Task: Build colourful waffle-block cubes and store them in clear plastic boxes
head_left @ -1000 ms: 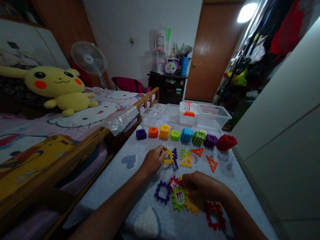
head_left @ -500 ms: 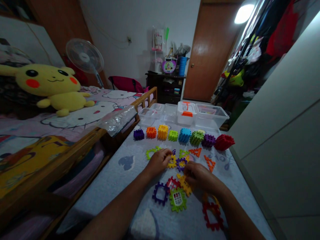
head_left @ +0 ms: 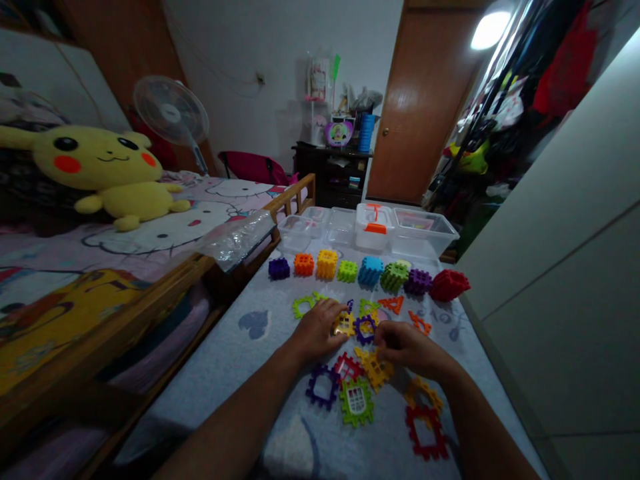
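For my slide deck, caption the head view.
Left hand at a yellow window piece, right hand beside a purple frame, single-colour stacks lined up behind.

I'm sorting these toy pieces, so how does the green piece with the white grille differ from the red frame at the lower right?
The green piece has a white grille across its middle; the red frame has a large open middle. The green piece lies next to the purple frame, while the red frame lies near the right forearm. Both are roughly square, with toothed edges.
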`<state>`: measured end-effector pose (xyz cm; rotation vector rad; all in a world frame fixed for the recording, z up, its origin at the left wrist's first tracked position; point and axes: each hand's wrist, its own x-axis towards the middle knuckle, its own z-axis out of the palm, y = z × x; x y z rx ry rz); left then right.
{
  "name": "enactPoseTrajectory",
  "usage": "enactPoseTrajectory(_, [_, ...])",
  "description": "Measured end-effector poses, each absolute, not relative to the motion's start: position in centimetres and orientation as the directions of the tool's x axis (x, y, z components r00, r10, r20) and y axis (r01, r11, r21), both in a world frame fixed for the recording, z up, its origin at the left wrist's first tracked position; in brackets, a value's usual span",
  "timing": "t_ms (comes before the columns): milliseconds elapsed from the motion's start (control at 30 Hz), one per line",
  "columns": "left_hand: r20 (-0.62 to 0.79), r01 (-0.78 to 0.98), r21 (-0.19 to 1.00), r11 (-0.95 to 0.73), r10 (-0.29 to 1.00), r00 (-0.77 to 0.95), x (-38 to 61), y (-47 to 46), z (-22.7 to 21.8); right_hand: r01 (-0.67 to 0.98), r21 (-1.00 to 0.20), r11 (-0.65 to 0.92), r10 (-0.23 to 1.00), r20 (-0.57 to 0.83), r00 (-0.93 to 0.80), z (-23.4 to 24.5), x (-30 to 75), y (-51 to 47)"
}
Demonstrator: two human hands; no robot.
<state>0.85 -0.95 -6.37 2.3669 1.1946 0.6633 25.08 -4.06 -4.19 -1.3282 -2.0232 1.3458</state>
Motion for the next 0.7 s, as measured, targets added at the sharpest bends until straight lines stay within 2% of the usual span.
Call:
enactPoseTrajectory(100, [0.229, 0.645, 0.533, -0.547, 0.828, 0.512, 0.9, -1.1, -6.1, 0.339, -0.938, 0.072, 0.913, -0.075, -0.401, -4.7, 25.1, -3.6])
enactPoseTrajectory(167, [0.244, 0.647, 0.532, -0.546, 0.831, 0.499, 0.7, -1.1, -5.8, 0.329, -0.936, 0.126, 0.959, 0.030, -0.282, -4.9, 24.7, -3.4])
enactPoseTrajectory(267, [0.284, 0.642, 0.556, -0.528, 0.847, 0.449, 0.5, -1.0, -5.4, 0.498, -0.825, 0.267, 0.964, 0.238, -0.122, -4.8, 23.8, -3.6])
enactPoseTrajectory(333, [0.308, 0.632, 0.592, -0.500, 0.865, 0.396, 0.3, -0.9, -5.2, 0.610, -0.719, 0.334, 0.937, 0.322, -0.134, -4.8, 23.2, -3.8])
enactPoseTrajectory(400, [0.323, 0.611, 0.636, -0.472, 0.881, 0.345, 0.1, -0.8, -5.3, 0.647, -0.655, 0.391, 0.919, 0.318, -0.233, -4.8, 22.8, -4.0])
enactPoseTrajectory(533, [0.325, 0.554, 0.710, -0.435, 0.900, 0.291, 0.2, -0.8, -5.5, 0.641, -0.606, 0.471, 0.878, 0.253, -0.406, -4.9, 22.8, -4.2])
enactPoseTrajectory(700, [0.326, 0.538, 0.689, -0.486, 0.870, 0.369, 1.7, -1.2, -5.1, 0.674, -0.589, 0.447, 0.894, 0.315, -0.318, -4.7, 23.8, -3.9])
